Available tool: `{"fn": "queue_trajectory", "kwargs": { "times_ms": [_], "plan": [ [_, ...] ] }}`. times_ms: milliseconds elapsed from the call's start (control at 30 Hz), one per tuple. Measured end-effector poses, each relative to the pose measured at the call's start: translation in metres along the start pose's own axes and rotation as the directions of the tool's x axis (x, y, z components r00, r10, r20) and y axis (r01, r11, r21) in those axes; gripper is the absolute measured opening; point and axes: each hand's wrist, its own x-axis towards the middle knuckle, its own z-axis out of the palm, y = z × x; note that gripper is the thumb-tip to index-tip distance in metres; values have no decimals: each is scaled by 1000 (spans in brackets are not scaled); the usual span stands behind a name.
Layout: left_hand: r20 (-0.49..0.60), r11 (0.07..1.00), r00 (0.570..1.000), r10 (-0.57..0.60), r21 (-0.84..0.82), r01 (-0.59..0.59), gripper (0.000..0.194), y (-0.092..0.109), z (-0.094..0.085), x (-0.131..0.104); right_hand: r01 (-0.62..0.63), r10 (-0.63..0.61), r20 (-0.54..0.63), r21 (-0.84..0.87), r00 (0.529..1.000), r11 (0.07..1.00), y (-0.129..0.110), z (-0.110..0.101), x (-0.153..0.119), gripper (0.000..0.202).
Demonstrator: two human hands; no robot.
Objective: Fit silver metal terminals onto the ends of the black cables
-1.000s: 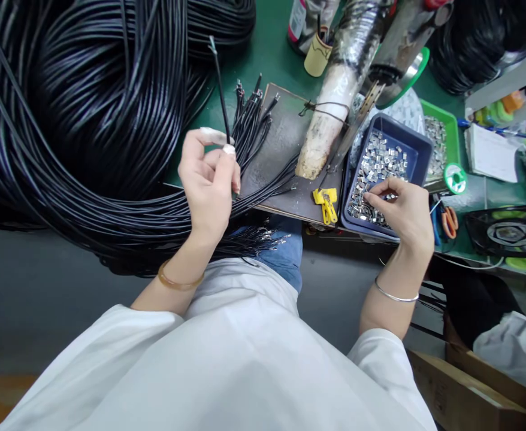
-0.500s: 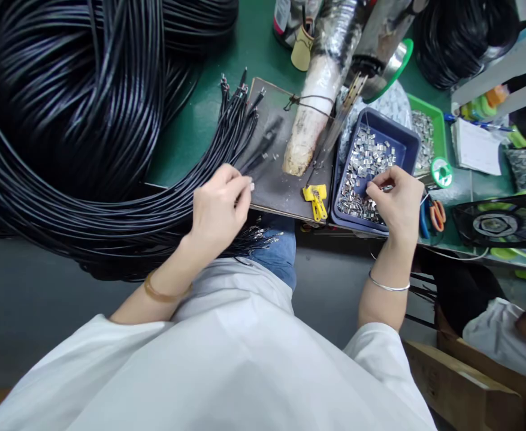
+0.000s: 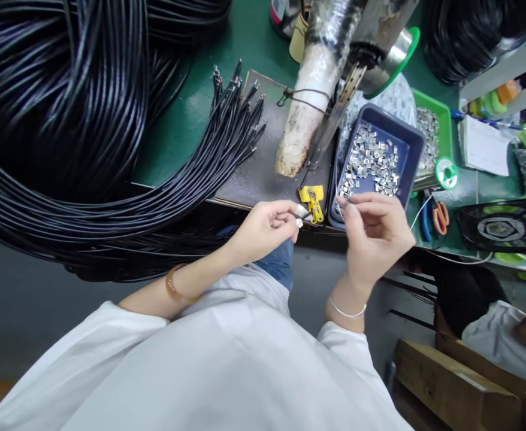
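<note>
Presently the left hand pinches a thin black cable end toward the right hand, which pinches a small metal clip beside the blue plastic tray, both held close for alignment.

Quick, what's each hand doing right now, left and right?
Left hand: fingers pinched shut on a thin wire end.
Right hand: fingertips pinched together by the blue tray; what it holds cannot be told.

cables: glossy black plastic sheath | clips beyond the fingers: shiny metal | tray: matt blue plastic | sleeves: white cloth
</note>
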Motion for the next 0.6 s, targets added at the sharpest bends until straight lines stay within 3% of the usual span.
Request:
{"fn": "queue_trajectory", "kwargs": {
  "times_ms": [100,333,500,600],
  "plan": [
    [-56,997,997,43,-67,-47,15,1,-4,2,101,-101,1,-76,995,992,-5,14,-13,12],
    [-144,989,979,143,-23,-148,12,5,-9,-1,-131,102,181,161,978,978,-1,31,-23,7],
    [-161,966,953,256,66,-248,10,2,-9,-1,-152,106,208,218,972,964,0,34,-23,9],
    [-158,936,937,311,223,-273,9,3,-12,-2,-129,81,217,219,973,967,1,32,-24,12]
  ]
}}
